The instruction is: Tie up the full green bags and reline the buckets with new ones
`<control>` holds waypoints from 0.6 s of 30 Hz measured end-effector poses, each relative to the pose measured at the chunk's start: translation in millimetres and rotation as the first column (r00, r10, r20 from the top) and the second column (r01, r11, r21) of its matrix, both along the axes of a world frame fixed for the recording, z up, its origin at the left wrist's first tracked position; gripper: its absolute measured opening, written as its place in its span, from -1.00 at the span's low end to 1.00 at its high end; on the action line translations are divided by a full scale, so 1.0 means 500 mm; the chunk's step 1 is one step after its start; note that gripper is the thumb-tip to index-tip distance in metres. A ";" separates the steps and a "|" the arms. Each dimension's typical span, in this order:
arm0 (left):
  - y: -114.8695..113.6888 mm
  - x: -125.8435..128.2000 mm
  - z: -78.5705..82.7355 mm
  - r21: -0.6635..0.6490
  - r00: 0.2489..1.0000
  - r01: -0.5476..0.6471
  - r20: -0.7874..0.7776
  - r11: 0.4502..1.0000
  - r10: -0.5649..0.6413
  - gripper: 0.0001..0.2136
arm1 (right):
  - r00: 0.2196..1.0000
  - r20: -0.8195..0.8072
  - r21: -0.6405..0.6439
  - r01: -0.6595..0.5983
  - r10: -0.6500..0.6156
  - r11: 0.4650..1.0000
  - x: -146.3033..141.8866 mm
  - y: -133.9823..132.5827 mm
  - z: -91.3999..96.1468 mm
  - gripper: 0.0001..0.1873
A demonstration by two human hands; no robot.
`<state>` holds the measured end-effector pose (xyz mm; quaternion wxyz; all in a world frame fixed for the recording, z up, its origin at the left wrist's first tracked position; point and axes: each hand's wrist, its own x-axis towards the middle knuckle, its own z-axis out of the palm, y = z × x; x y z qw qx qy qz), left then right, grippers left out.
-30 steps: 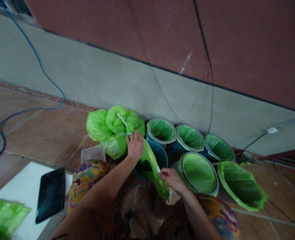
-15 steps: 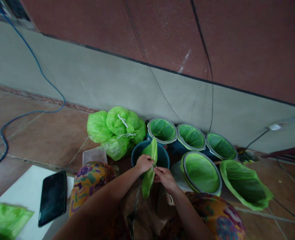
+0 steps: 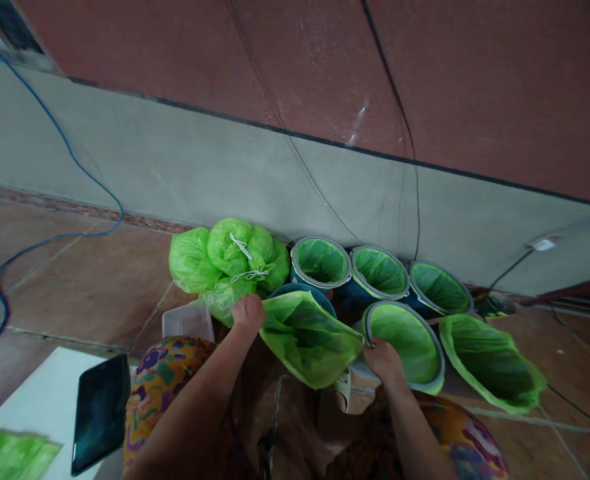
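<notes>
A green translucent plastic bag [image 3: 315,337] is stretched open between my two hands, its mouth facing up. My left hand [image 3: 249,312] is closed on the bag's left edge. At the opposite corner my right hand [image 3: 385,360] pinches the rim. The bag hangs in front of a blue bucket [image 3: 307,288] and hides most of it; only the bucket's back rim shows. Beside my right hand stands a grey-rimmed bin [image 3: 403,343] lined with the same green plastic.
Three lined buckets [image 3: 321,261] stand along the wall, and another green-lined bin [image 3: 492,363] is at right. Tied green bags [image 3: 232,257] lie at left behind a clear plastic box [image 3: 189,323]. A white table [image 3: 39,393] holds a dark tablet [image 3: 101,413] and folded green plastic [image 3: 15,457].
My hands have moved apart, left hand leftward and right hand rightward. Between them the bag has gone from a narrow gathered strip to a wide opening. The view has shifted slightly.
</notes>
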<state>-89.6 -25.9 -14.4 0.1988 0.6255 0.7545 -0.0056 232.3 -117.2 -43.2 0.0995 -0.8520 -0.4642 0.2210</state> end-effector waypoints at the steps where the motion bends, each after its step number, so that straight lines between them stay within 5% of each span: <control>1: -0.003 0.003 0.002 0.036 0.999 0.011 -0.030 0.999 -0.009 -0.64 | 0.996 0.065 0.020 -0.065 0.063 0.998 -0.015 0.011 0.002 -0.61; 4: -0.001 0.032 0.000 0.173 0.993 0.097 -0.085 0.980 -0.083 -0.53 | 0.953 0.150 0.084 -0.278 0.264 0.957 -0.087 0.064 0.002 -0.39; 7: 0.024 0.071 -0.014 0.233 0.983 0.184 -0.032 0.955 -0.182 -0.47 | 0.923 0.156 0.096 -0.370 0.353 0.924 -0.153 0.128 -0.007 -0.39; 14: 0.108 0.123 -0.070 0.114 0.991 0.090 0.092 0.989 -0.100 -0.63 | 0.933 0.262 0.114 -0.286 0.249 0.951 -0.179 0.227 -0.058 -0.60; 18: 0.136 0.118 -0.096 0.066 0.986 0.036 0.163 0.997 -0.047 -0.71 | 0.958 0.157 0.151 -0.264 0.241 0.952 -0.159 0.249 -0.093 -0.76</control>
